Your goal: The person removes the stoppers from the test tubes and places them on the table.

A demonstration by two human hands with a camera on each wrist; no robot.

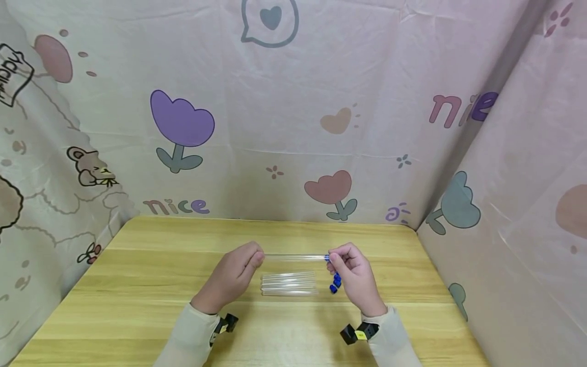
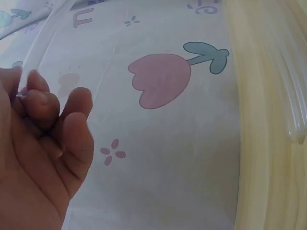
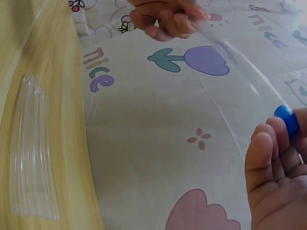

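A clear plastic tube (image 1: 293,258) is stretched level between both hands above the table. The left hand (image 1: 236,275) pinches its left end between thumb and fingers. At the other end, the right hand (image 1: 355,275) pinches a small blue cap (image 3: 286,120) that sits at the tube's tip; how far it is on, I cannot tell. Below the held tube, several similar clear tubes (image 1: 289,284) lie side by side on the table. Several more blue caps (image 1: 336,283) lie close by the right hand, partly hidden by it.
The wood-grain table (image 1: 137,285) has a printed curtain (image 1: 275,102) behind it and at both sides. Black wrist cameras (image 1: 359,334) are strapped on both wrists over pale sleeves (image 1: 396,339).
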